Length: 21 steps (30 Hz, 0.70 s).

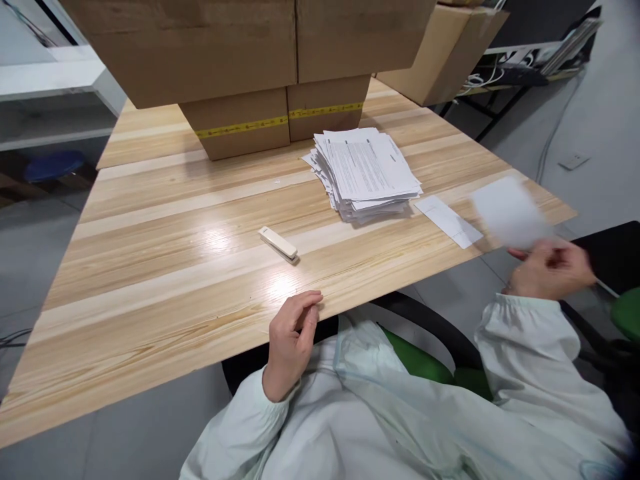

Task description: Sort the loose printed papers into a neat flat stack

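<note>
We hold one blurred white sheet (507,212) pinched in the fingers of our right hand (550,270), out past the right corner of the wooden table (150,280), while our left hand (290,340) rests on the near table edge with its fingers loosely curled and nothing in them. On the table we count one stack of printed papers (367,173), one single slip of paper (449,221) lying just beside the stack on its right, and one cream stapler (278,244) lying between the stack and our left hand, well apart from both. Behind the stack stand two taped cardboard boxes (280,120) side by side, two larger boxes (240,40) sit on top of them, and one more box (443,57) stands at the far right corner.
</note>
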Motion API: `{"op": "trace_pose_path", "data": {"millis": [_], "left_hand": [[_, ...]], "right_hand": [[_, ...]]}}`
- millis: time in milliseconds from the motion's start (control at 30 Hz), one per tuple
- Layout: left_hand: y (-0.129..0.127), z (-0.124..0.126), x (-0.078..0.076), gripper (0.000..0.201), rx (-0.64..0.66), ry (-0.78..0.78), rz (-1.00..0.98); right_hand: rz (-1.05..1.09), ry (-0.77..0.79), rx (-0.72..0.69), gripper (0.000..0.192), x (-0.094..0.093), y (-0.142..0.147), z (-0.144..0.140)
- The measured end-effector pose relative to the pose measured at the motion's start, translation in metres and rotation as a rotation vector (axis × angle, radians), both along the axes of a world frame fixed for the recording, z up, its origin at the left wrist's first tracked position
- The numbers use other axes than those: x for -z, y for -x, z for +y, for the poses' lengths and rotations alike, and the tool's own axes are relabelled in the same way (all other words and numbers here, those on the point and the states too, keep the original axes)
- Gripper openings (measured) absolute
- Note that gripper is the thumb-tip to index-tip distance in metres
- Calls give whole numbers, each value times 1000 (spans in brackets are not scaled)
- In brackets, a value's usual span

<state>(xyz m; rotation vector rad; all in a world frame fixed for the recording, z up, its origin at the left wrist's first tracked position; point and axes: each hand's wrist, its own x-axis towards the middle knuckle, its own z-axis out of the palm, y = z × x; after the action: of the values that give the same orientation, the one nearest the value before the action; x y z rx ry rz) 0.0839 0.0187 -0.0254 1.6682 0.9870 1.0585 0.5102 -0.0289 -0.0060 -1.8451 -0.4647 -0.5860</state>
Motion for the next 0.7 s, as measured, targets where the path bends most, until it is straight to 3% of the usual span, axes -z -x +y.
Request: {"op": "trace_pose_path", "data": {"millis": [67,100,167,233,300,367,467,533,600,700], "left_hand": [[-1,0,-2,19,-3,49,-16],[-1,0,-4,19,3,99,-40],[-4,-2,-10,23,22,224,-163],[-8,-4,-16,43,41,320,-371],[-9,-7,-21,65,15,354,-564],[-7,-8,-25,70,-105,377,-640],[4,-7,-29,63,-368,414,-622],[13,-6,-31,59,-438,416,-600],[22,-6,-34,57,-383,435,-562],[28,-4,-39,61,-203,510,-508]], "right_hand": [[-32,-387,-6,18,-23,33,8],[-75,-544,-98,12,-34,58,12],[-40,-597,-369,10,-49,118,17],[196,-508,-622,18,-48,183,19],[520,-236,-901,19,-31,240,17],[710,-13,-1120,23,-8,278,14],[787,148,-1346,25,13,298,13],[849,184,-1489,28,13,295,20],[1008,178,-1616,40,5,289,32],[1249,186,-1718,50,-9,283,49]]}}
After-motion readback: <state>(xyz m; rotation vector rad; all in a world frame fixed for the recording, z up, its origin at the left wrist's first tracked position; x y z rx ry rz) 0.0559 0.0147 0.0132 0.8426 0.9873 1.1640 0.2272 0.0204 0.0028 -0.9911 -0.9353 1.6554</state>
